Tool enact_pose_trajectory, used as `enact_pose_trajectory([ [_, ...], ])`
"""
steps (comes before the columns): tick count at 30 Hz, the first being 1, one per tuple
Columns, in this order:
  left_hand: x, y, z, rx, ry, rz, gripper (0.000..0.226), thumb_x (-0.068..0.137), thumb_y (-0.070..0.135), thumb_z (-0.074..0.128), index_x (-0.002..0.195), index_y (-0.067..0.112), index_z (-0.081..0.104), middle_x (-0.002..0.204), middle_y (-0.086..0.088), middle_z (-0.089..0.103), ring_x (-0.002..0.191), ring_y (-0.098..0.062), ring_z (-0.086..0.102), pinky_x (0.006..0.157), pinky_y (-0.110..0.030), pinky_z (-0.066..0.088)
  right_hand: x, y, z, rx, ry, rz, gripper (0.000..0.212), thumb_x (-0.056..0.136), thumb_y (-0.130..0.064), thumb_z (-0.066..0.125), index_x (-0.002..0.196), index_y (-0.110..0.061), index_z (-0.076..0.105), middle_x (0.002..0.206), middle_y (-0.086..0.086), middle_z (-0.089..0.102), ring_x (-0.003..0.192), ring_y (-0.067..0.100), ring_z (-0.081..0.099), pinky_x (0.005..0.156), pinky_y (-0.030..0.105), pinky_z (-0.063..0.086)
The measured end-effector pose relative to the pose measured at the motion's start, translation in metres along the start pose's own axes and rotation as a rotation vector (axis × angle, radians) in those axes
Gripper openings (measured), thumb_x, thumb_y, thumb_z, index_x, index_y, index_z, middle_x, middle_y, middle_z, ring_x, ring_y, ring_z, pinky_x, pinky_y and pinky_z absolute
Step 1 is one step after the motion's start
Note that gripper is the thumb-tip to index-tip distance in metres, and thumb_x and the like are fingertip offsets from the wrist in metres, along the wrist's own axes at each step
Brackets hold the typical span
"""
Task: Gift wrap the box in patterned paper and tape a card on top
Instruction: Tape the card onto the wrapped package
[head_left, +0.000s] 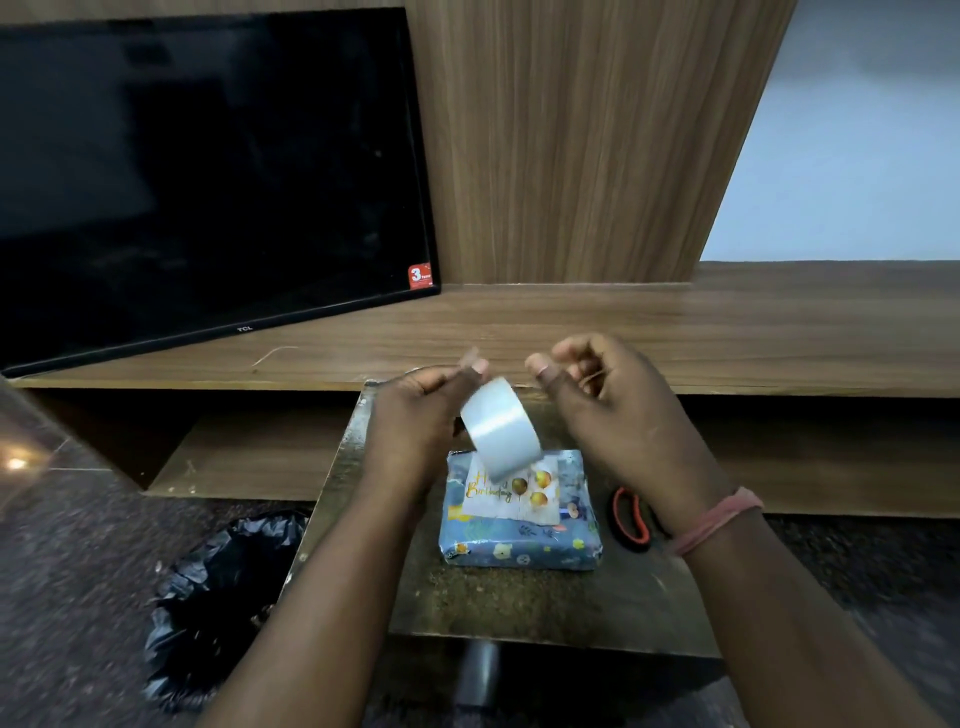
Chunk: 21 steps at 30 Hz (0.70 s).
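**Pulling tape for the card**

My left hand (410, 415) holds the one tape roll (501, 428) up above the box (519, 540) so a strip can come off freely; my right hand (602, 395) is curled, thumb and finger pinching, I judge, at the tape's end, though I cannot see it; one wrapped box sits on the table (519, 608) below, one card (511, 493) on top; one pair of scissors (631, 519) lies beside it.

tape roll (500, 430) hides card (511, 496) top; scissors (631, 521) partly behind right wrist
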<state>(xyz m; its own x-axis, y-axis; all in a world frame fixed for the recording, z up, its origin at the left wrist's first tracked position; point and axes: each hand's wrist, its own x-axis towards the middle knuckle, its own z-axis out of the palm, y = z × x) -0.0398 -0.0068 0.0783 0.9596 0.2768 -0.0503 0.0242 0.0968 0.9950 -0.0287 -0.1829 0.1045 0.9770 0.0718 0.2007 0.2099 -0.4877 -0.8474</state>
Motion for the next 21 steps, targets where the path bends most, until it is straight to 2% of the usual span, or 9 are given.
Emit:
enact_pose_trajectory([
  [2,0.004,-0.005,0.004,-0.124,0.126,-0.062,0.025,0.091,0.031,0.077,0.084,0.007,0.08,0.081,-0.017,0.076,0.078,-0.036,0.076,0.074,-0.047,0.064,-0.002,0.005,0.01,0.037,-0.082,0.082,0.04,0.08,-0.059,0.073,0.101,-0.026,0.066,0.087,-0.011,0.065,0.068,0.0,0.06,0.059,0.019,0.05],
  [5,0.003,-0.007,0.014,-0.301,0.183,-0.147,0.021,0.095,0.024,0.073,0.084,0.007,0.077,0.073,-0.009,0.076,0.063,-0.024,0.073,0.059,-0.037,0.062,-0.005,0.013,0.026,-0.046,-0.148,0.084,0.04,0.078,-0.062,0.074,0.1,-0.029,0.067,0.098,-0.007,0.068,0.078,0.009,0.068,0.065,0.029,0.054],
  [7,0.003,-0.01,0.017,-0.368,0.164,-0.186,0.02,0.096,0.024,0.071,0.096,0.004,0.075,0.084,-0.01,0.077,0.071,-0.025,0.075,0.065,-0.042,0.063,-0.002,0.014,0.027,0.025,-0.15,0.102,0.028,0.083,-0.049,0.077,0.097,-0.027,0.066,0.1,-0.001,0.068,0.076,0.015,0.07,0.06,0.033,0.056],
  [10,0.004,-0.014,0.017,-0.437,0.127,-0.228,0.021,0.096,0.024,0.071,0.108,0.007,0.072,0.095,-0.007,0.077,0.083,-0.024,0.076,0.074,-0.048,0.063,0.003,0.017,0.018,0.149,-0.225,0.14,0.016,0.089,-0.029,0.077,0.089,-0.021,0.063,0.083,0.001,0.072,0.063,0.014,0.066,0.055,0.033,0.051],
  [12,0.004,-0.013,0.017,-0.461,0.095,-0.254,0.015,0.095,0.022,0.071,0.102,0.008,0.072,0.087,-0.005,0.077,0.074,-0.02,0.074,0.066,-0.037,0.065,0.005,0.019,0.012,0.18,-0.28,0.142,0.013,0.091,-0.027,0.074,0.089,-0.018,0.064,0.081,0.003,0.074,0.066,0.015,0.066,0.062,0.035,0.05],
  [14,0.002,-0.01,0.018,-0.409,0.085,-0.298,0.016,0.097,0.026,0.068,0.096,0.01,0.074,0.078,-0.001,0.076,0.058,-0.012,0.067,0.047,-0.022,0.052,0.006,0.02,0.008,0.225,-0.298,0.141,0.012,0.094,-0.027,0.07,0.091,-0.017,0.065,0.084,0.006,0.076,0.071,0.019,0.069,0.068,0.038,0.053],
  [15,0.001,-0.01,0.018,-0.378,0.079,-0.33,0.021,0.098,0.031,0.066,0.1,0.011,0.075,0.079,0.001,0.075,0.055,-0.009,0.062,0.045,-0.019,0.045,0.006,0.02,0.007,0.235,-0.293,0.135,0.011,0.095,-0.026,0.069,0.092,-0.016,0.066,0.084,0.006,0.076,0.071,0.019,0.069,0.068,0.038,0.053],
  [18,0.003,-0.014,0.017,-0.457,0.073,-0.385,0.034,0.098,0.034,0.066,0.115,0.006,0.074,0.094,-0.006,0.065,0.061,-0.007,0.048,0.049,-0.019,0.046,0.008,0.021,0.005,0.234,-0.306,0.096,0.009,0.095,-0.023,0.069,0.093,-0.015,0.065,0.078,0.001,0.073,0.067,0.013,0.066,0.066,0.033,0.05],
  [21,0.002,-0.016,0.016,-0.512,0.064,-0.377,0.035,0.098,0.028,0.068,0.123,0.004,0.07,0.1,-0.008,0.068,0.062,-0.006,0.058,0.054,-0.02,0.056,0.012,0.029,0.001,0.278,-0.365,0.092,0.011,0.095,-0.018,0.068,0.097,-0.008,0.064,0.076,0.0,0.07,0.068,0.012,0.064,0.065,0.031,0.05],
])
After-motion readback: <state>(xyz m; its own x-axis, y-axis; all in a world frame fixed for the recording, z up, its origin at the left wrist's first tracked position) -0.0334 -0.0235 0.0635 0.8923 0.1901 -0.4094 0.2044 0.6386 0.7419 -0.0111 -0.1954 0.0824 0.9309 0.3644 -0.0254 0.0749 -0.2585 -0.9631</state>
